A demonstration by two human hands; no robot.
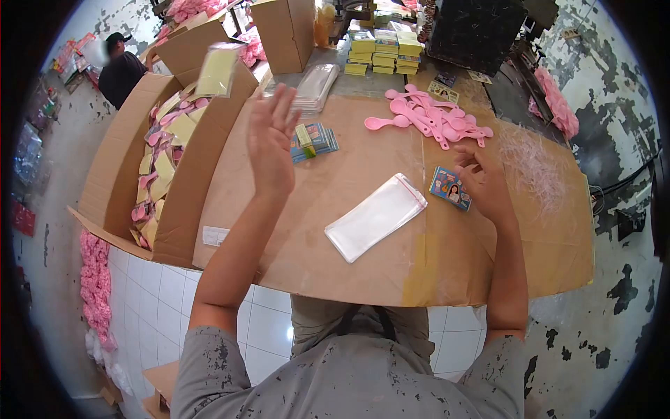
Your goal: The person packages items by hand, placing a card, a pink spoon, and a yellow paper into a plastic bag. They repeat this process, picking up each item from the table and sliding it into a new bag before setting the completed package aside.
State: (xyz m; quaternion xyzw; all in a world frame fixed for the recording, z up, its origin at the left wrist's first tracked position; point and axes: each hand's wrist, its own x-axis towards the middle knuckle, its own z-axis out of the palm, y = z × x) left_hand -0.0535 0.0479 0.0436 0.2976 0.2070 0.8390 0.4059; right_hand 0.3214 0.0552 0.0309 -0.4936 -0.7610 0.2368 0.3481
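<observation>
My left hand [272, 140] is raised with its fingers apart, near the open carton. A clear packet with a pale yellow card [218, 70] is in the air above the carton's edge, apart from the fingers. Below the hand lies a stack of blue cards [323, 142] with a small yellow-green piece on top. My right hand [480, 178] hovers with loosely curled fingers, empty, beside a stack of colourful cards [447, 187]. Between the hands a stack of clear plastic bags [375, 218] lies on the cardboard-covered table [314, 262]. Pink spoons [433, 115] are piled beyond.
The long carton [183, 185] at the left holds many filled packets. More clear bags [317, 87] and stacked yellow cards [384, 50] stand at the back. A dark machine [474, 31] is behind the spoons. Plastic shreds [530, 167] lie at right. A person [122, 73] is at back left.
</observation>
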